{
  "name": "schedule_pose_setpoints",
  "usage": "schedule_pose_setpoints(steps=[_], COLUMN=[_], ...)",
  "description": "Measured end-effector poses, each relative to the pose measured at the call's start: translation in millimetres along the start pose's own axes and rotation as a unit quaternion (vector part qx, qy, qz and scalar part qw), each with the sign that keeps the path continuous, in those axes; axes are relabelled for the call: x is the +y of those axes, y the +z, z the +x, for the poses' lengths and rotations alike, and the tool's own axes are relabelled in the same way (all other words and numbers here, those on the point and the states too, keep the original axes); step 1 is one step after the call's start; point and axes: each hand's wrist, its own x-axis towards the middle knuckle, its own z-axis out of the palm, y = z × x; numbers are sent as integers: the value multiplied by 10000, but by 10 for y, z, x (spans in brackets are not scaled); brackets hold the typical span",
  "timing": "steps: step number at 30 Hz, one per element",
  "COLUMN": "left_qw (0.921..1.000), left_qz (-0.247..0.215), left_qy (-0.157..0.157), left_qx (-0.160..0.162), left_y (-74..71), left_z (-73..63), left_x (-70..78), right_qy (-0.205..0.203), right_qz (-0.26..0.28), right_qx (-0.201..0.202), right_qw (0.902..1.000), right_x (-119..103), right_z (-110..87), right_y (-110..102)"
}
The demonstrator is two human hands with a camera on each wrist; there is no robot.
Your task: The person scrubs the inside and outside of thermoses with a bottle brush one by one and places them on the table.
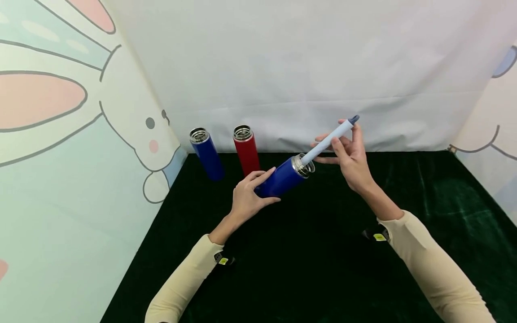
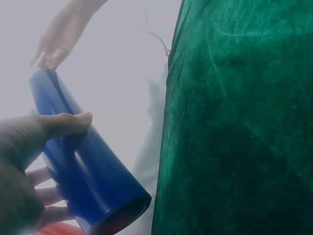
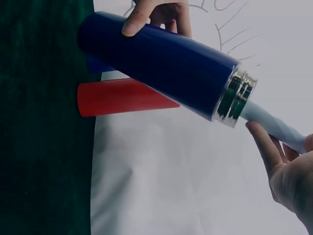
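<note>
My left hand [image 1: 247,197] grips a blue metal bottle [image 1: 282,179] around its lower body, thumb on one side and fingers on the other in the left wrist view. The bottle is held tilted above the dark green cloth, its open steel mouth [image 3: 235,96] toward my right hand [image 1: 352,163]. That hand pinches the pale blue handle of a bottle brush [image 1: 328,141], which has a dark blue loop at its top end. The handle's lower end goes into the bottle mouth; the part inside is hidden.
A second blue bottle [image 1: 209,157] and a red bottle [image 1: 247,151] stand lidless at the back left of the green-covered table [image 1: 307,269]. Behind them hangs a white cloth [image 1: 282,58]. A wall with a cartoon rabbit [image 1: 129,116] borders the left side.
</note>
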Motion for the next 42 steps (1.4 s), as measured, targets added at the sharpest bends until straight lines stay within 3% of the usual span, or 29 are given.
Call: schedule_pose_setpoints(steps=[9,14,18,26,42], left_qw=[9999,9999,9995,9986,9965], left_qz=[21,82,242,515,812], left_qy=[-87,57,192,104,195], left_qx=[57,102,94,-25,-16], left_y=[2,14,12,-21,-71], left_z=[-19,-12,-31,-103,-100], left_x=[-14,-7,-27,-66,-65], right_qy=[-584,-740,-629,-477,-303], right_qz=[176,206,480,1029,1015], right_qx=[997,1357,1454,1679,2256], right_qw=[9931,9878,9862,9793,9684], right_x=[-51,-97,-144,-215,-291], right_z=[63,77,84,63,96], right_y=[-50,-47,-73,-172,-286])
